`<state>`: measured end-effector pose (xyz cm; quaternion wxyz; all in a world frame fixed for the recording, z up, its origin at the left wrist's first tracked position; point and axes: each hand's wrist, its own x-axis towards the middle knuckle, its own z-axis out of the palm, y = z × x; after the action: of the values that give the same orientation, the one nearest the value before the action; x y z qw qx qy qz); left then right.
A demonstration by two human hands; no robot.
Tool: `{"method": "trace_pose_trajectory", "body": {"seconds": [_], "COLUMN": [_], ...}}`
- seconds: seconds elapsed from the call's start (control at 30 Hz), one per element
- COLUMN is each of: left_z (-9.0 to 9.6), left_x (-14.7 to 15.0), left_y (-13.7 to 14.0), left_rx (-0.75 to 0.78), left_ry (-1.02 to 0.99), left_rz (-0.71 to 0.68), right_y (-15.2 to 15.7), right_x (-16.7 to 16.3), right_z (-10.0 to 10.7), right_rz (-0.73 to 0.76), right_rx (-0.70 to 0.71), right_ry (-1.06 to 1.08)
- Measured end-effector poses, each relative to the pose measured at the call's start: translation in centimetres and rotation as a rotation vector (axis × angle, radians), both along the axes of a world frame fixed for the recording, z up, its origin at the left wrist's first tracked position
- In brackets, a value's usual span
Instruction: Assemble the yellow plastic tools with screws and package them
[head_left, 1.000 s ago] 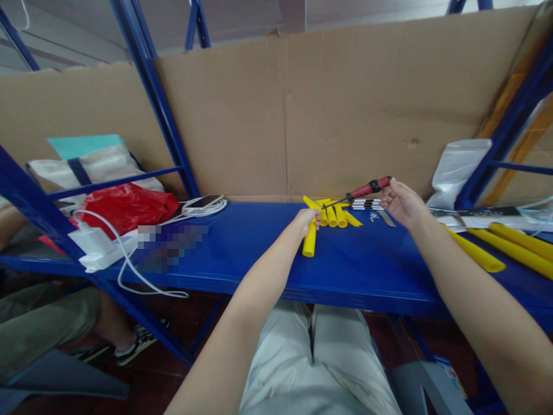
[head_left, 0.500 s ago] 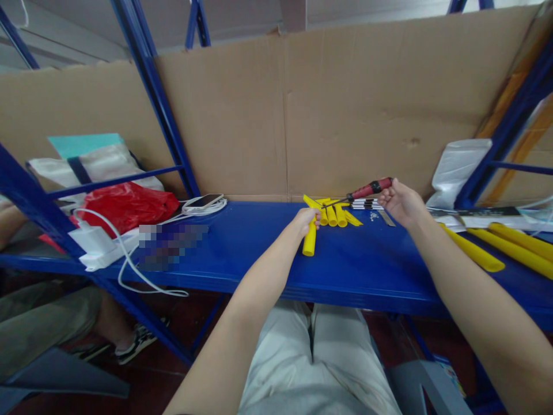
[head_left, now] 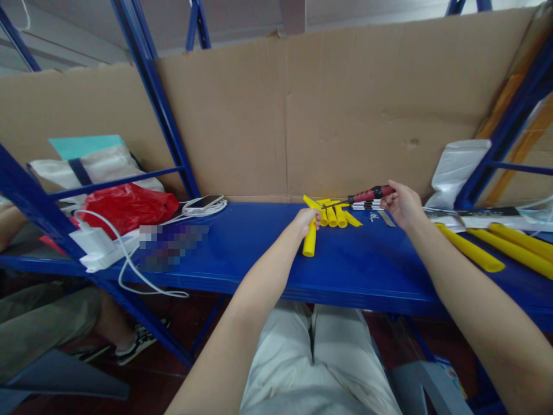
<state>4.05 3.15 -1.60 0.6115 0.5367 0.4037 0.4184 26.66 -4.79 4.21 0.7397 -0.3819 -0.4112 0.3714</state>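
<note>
My left hand (head_left: 308, 220) is closed around a short yellow tube (head_left: 309, 245) that stands tilted on the blue shelf, its pointed end showing above my fingers. In my right hand (head_left: 402, 203) is a screwdriver (head_left: 367, 195) with a red and black handle, pinched at the handle's end. Its shaft reaches left to the yellow tube beside my left fingers; the tip's exact contact is hidden. Just behind, several short yellow tubes (head_left: 332, 216) lie side by side. Small silvery pieces (head_left: 374, 216), a flat metal strip (head_left: 387, 219) and white sticks (head_left: 365, 205) lie under the screwdriver.
Long yellow tubes (head_left: 514, 248) lie at the right. A white pouch (head_left: 458, 173) leans by the blue post. To the left are a phone (head_left: 207, 202) on coiled cable, a red plastic bag (head_left: 129, 204) and a power strip (head_left: 101, 259). Cardboard (head_left: 354, 109) closes the back; another person's leg (head_left: 56, 317) shows below left.
The screwdriver's handle end and my right hand have dipped slightly, so the tool lies a little flatter. My left hand and the yellow tube have stayed put.
</note>
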Motion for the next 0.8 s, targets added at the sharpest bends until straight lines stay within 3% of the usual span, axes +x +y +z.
{"method": "trace_pose_trajectory", "body": {"seconds": [0.3, 0.5, 0.8], "left_z": [0.1, 0.1, 0.3], "left_x": [0.0, 0.1, 0.0], "left_y": [-0.2, -0.1, -0.5], "left_rx": [0.033, 0.031, -0.035], "left_ry": [-0.008, -0.001, -0.008], "left_rz": [0.007, 0.042, 0.071], "right_y": [-1.4, -0.7, -0.3], "right_x": [-0.9, -0.4, -0.1], "right_z": [0.9, 0.4, 0.1], "right_rz": [0.109, 0.075, 0.088], "right_rx": [-0.037, 0.004, -0.054], "right_ry": [0.007, -0.034, -0.004]}}
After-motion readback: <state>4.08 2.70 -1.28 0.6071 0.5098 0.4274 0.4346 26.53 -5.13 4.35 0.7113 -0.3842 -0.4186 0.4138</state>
